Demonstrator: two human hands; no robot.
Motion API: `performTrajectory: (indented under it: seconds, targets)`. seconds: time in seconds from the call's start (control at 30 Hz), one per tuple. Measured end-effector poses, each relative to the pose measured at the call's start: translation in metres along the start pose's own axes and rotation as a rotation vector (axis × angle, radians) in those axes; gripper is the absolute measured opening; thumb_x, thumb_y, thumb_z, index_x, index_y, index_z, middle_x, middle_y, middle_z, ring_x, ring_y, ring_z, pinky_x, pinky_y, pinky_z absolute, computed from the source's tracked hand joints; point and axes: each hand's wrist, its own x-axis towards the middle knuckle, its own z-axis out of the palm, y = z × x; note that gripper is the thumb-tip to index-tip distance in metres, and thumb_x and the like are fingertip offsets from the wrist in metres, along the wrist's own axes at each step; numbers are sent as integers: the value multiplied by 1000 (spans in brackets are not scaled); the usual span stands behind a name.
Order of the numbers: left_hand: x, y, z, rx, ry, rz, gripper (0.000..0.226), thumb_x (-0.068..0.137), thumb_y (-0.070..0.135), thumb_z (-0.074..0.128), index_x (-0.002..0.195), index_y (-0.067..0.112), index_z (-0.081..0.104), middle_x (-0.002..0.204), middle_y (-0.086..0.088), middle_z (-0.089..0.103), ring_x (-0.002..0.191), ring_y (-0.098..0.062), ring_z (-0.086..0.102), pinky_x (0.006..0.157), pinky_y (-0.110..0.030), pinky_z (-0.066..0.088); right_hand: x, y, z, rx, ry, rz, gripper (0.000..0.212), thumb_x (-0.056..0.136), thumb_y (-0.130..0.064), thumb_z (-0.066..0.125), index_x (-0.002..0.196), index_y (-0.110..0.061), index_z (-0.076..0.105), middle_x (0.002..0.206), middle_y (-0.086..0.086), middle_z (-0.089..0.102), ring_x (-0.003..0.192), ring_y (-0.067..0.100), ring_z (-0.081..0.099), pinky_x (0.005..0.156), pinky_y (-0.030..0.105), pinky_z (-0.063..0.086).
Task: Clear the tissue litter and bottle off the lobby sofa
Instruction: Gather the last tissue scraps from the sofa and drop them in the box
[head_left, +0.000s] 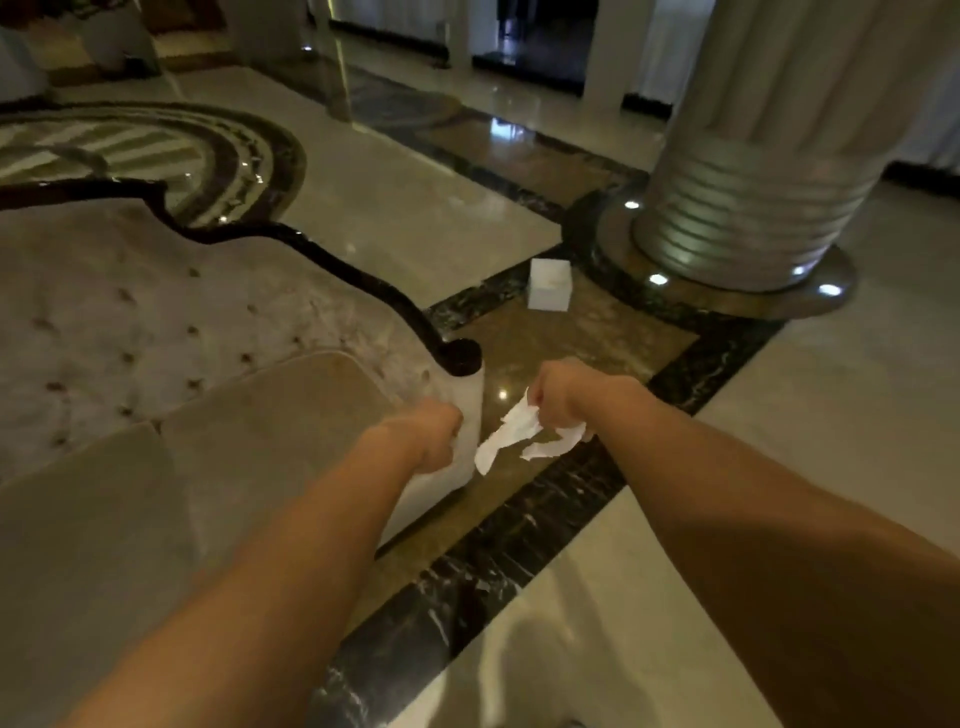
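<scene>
My right hand (560, 396) is closed on crumpled white tissue (509, 435), which hangs in strips below the fist over the marble floor just right of the sofa. My left hand (427, 435) is a closed fist in front of the sofa's white arm front (467, 410); nothing shows in it. The beige sofa (249, 421) fills the left side, with seat cushions, a tufted back and a dark curved wooden trim. No bottle is in view.
A small white box (549, 285) stands on the floor ahead, near the ringed base of a large fluted column (753, 208). Glossy marble floor with dark inlaid borders (519, 551) spreads to the right and ahead.
</scene>
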Motion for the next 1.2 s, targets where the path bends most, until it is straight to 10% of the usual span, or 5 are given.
performTrajectory:
  seconds: [0.17,0.4,0.7,1.03,1.2]
  targets:
    - [86,161,-14,48,-36,213,30,86,20,60,116,19,61,112,-5,60,99,-23,57,90,-38,50,5,156,-22,-8,65,185,38,89,-12,61,127,-13,57,109,10,57,78,19,50,72,31,50]
    - [178,269,-13,106,-20,420,6,83,21,59,88,24,56,78,3,51,72,-15,52,63,-31,43,31,277,-29,-66,23,276,41,87,-8,62,128,-8,56,119,16,61,104,32,60,76,33,46]
    - [320,206,-35,6,-131,294,20,87,11,58,106,12,63,105,-8,62,93,-23,60,78,-31,50,192,297,-61,-99,-53,86,32,86,-5,57,117,-11,63,95,6,56,84,22,51,71,30,43]
    - [586,121,-157,-102,-95,289,21,93,16,52,110,7,61,100,-3,61,84,-10,55,82,-12,41,432,310,-196,-7,-52,79,38,87,1,55,121,-14,62,123,11,60,110,27,56,87,29,44]
    - [722,115,-206,-3,-57,277,24,92,21,56,113,11,62,113,-6,62,106,-22,59,94,-29,45,543,335,-253,54,-51,68,36,87,-4,58,122,-13,62,122,10,60,107,25,55,79,24,37]
